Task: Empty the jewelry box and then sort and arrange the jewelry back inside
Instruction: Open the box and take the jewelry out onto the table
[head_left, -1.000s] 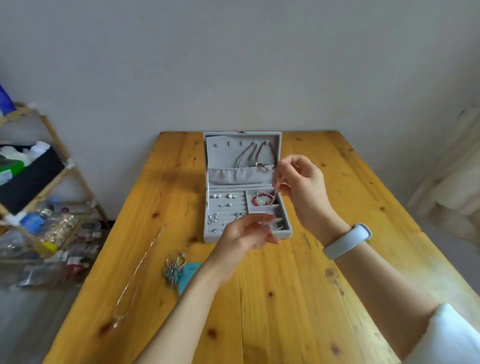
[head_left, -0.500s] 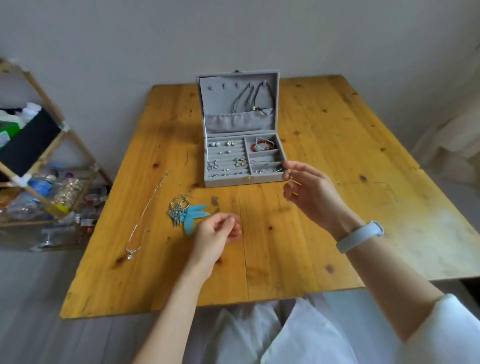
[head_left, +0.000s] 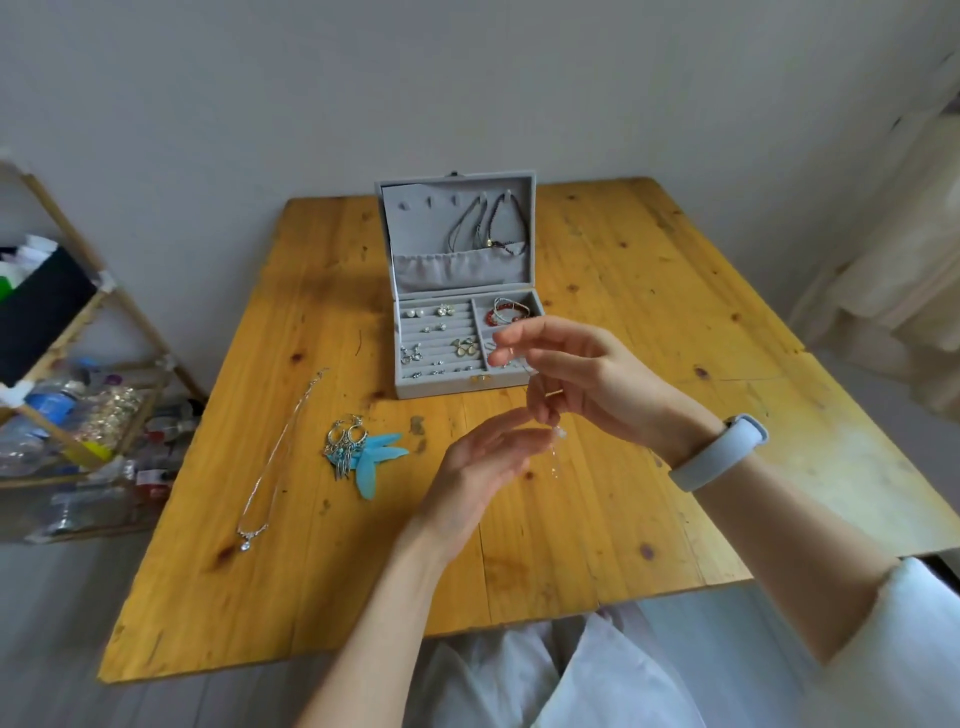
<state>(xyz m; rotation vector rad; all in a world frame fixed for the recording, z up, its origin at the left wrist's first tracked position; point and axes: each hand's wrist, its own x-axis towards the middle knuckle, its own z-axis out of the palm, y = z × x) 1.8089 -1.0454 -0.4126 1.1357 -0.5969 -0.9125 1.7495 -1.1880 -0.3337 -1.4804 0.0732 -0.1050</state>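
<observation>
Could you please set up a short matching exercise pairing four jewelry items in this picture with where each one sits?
Items:
1. silver necklace
2. feather earrings
3. red bracelet
4. dark cords

Places:
A. hanging in the box lid
B. far right compartment of the box
C. stretched out on the table, furthest left
D. on the table between the necklace and the left hand

Pairs: 1-C, 2-D, 3-B, 4-A

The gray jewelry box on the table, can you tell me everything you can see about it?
The gray jewelry box looks soft, like velvet, and stands open on the wooden table. Its upright lid has small hooks, a fabric pocket, and dark cord necklaces hanging down. The base has padded rows holding small earrings, and side compartments, one with a red bracelet. A small gold clasp sits on the front. The right hand hides its near right corner.
</observation>
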